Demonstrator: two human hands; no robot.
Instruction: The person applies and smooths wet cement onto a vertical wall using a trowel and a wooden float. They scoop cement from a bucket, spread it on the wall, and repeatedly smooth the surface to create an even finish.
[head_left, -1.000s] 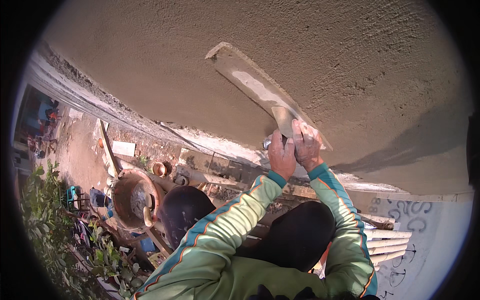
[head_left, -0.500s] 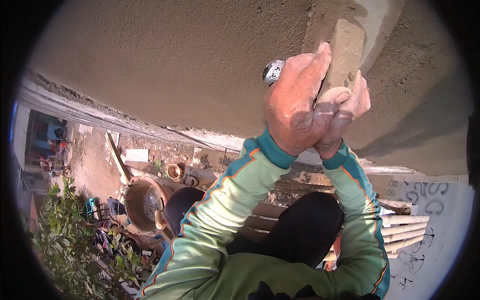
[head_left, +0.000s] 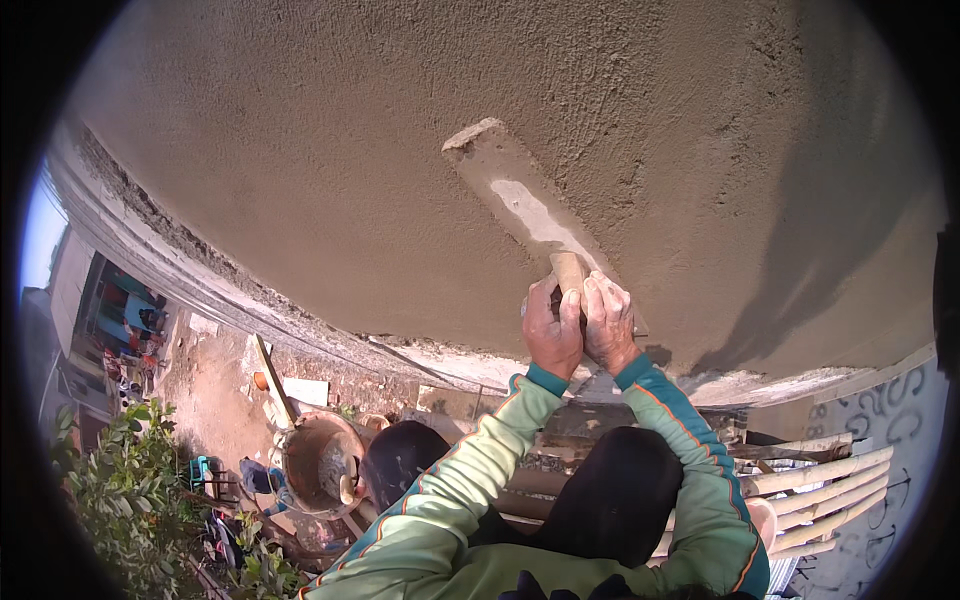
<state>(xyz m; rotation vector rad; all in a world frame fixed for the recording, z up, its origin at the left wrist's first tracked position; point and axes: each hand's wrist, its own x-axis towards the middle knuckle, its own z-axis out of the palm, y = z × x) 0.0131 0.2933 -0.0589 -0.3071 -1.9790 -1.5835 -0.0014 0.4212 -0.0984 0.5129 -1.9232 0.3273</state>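
A long plastering float (head_left: pixel 482 160) lies against the wet grey-brown plaster wall (head_left: pixel 300 190), slanting from upper left to lower right. Its board is smeared with mortar, with a paler bare patch in the middle. Both of my hands close around its wooden handle (head_left: pixel 568 271) near the lower end. My left hand (head_left: pixel 553 328) grips from the left, thumb upward. Right beside it, my right hand (head_left: pixel 608 318) has its fingers folded over the other side. The palms and part of the handle are hidden.
Below the wall's rough lower edge, a round mortar tub (head_left: pixel 318 462) stands left of my knees. Bamboo poles (head_left: pixel 825 500) lie to the right, beside a grey surface with markings (head_left: pixel 905 470). A leafy bush (head_left: pixel 140 500) fills the lower left; a plank (head_left: pixel 272 380) leans near the tub.
Both hands have moved down the wall and slightly left with the float, farther from my head. The board now slants to the upper left and shows along much more of its length.
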